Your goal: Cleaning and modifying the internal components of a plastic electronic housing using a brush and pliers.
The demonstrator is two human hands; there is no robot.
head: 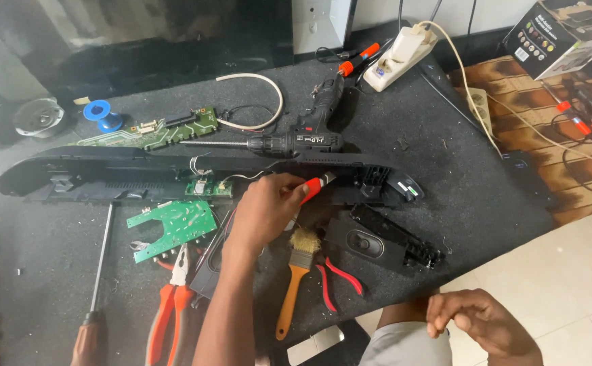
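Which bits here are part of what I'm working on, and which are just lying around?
In hand: left hand, red-handled tool, long black housing, small green board.
Lying about: cordless drill, paintbrush, orange pliers, red cutters, speaker module; right hand idle.

cordless drill (303, 139), paintbrush (297, 271), orange pliers (171, 315), blue spool (101, 113), power strip (399, 51).
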